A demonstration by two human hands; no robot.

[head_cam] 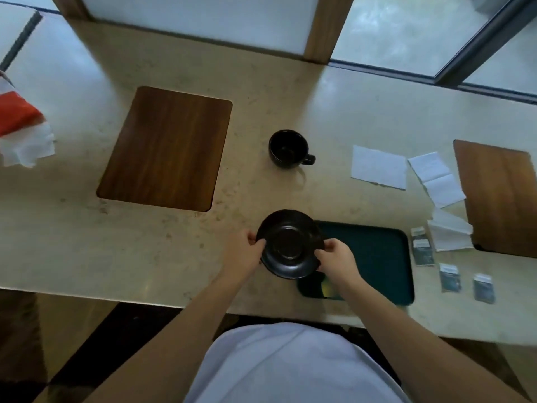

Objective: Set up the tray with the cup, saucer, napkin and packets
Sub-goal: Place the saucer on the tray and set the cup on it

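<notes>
A black saucer [289,244] is held above the counter's near edge, just left of a dark green tray [377,254]. My left hand [242,254] grips its left rim and my right hand [337,257] grips its right rim. A black cup [288,148] stands empty farther back, handle pointing right. White napkins [379,167] lie unfolded to the right of the cup. Several small dark packets [450,276] lie right of the tray.
A brown wooden board [165,149] lies at the left of the beige counter [72,234], another [502,196] at the far right. A red and white tissue pack [20,126] sits at the left edge. Windows run along the back.
</notes>
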